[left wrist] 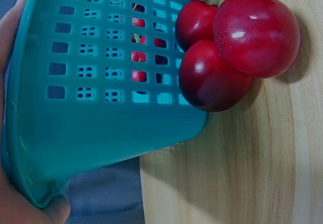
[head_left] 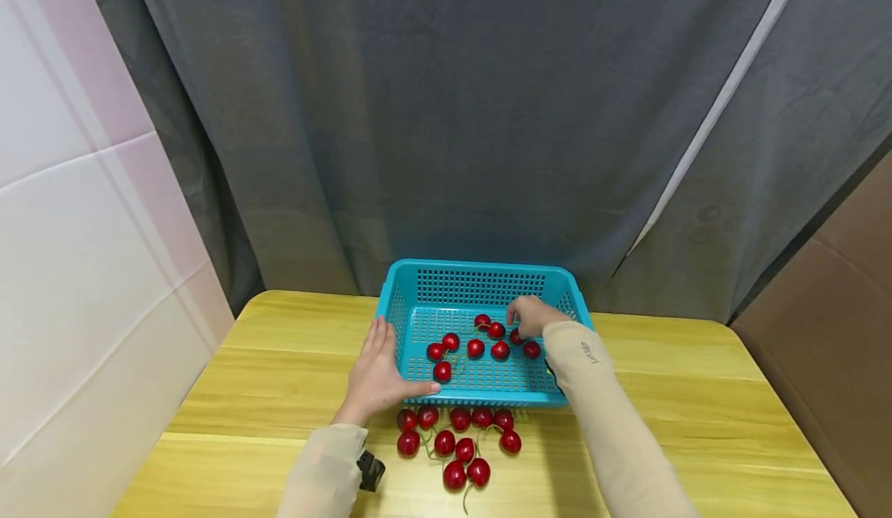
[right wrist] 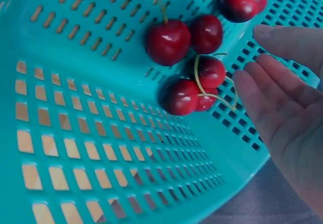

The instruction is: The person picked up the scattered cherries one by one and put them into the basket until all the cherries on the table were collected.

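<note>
A turquoise perforated basket [head_left: 481, 392] stands on the table with several red cherries [head_left: 475, 348] lying inside. At its near left corner rests my left hand [head_left: 379, 379], thumb out along the front rim and fingers fairly straight along the left side. My right hand [head_left: 533, 316] reaches in over the right part of the basket. In the right wrist view the fingers [right wrist: 282, 90] extend with nothing between them, right beside a cluster of stemmed cherries [right wrist: 181, 97]. One looped stem [right wrist: 198, 75] comes close to the fingertips.
More cherries with stems [head_left: 464, 450] lie in a loose group on the wooden table [head_left: 279, 409], just before the basket's front wall. Some sit against that wall in the left wrist view. A grey curtain [head_left: 446, 131] hangs behind; a brown panel [head_left: 822, 332] stands at the right.
</note>
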`<control>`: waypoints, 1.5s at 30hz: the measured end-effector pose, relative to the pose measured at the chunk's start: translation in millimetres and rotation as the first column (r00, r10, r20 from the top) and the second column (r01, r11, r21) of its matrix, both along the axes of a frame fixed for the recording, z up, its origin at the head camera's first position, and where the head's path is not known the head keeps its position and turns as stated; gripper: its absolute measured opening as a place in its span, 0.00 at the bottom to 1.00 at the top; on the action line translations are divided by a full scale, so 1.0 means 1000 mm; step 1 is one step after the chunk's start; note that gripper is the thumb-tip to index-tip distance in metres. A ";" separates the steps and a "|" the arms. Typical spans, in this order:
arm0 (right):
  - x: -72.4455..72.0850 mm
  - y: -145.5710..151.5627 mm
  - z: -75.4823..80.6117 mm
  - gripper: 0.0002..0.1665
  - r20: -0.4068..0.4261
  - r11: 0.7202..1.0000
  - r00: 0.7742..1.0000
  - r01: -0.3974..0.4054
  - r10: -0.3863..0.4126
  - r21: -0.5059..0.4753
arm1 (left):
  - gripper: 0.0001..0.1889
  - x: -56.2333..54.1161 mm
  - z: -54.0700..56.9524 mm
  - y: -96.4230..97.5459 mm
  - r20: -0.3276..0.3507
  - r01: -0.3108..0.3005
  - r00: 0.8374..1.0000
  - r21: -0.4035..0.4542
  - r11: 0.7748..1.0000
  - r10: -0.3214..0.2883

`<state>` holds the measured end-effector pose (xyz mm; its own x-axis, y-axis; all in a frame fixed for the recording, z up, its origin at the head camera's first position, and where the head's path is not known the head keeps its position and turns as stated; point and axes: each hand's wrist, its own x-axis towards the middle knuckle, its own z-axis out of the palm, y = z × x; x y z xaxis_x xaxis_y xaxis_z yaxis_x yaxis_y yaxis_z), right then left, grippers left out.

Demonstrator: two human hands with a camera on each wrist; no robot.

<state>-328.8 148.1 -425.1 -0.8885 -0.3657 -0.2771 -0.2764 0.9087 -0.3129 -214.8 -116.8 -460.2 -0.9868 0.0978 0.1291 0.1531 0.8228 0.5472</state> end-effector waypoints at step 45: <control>0.114 0.080 -0.035 0.74 -0.120 0.880 0.961 0.171 -0.248 -0.444 | 0.66 -0.006 -0.001 -0.009 -0.017 0.003 1.000 0.007 1.000 -0.002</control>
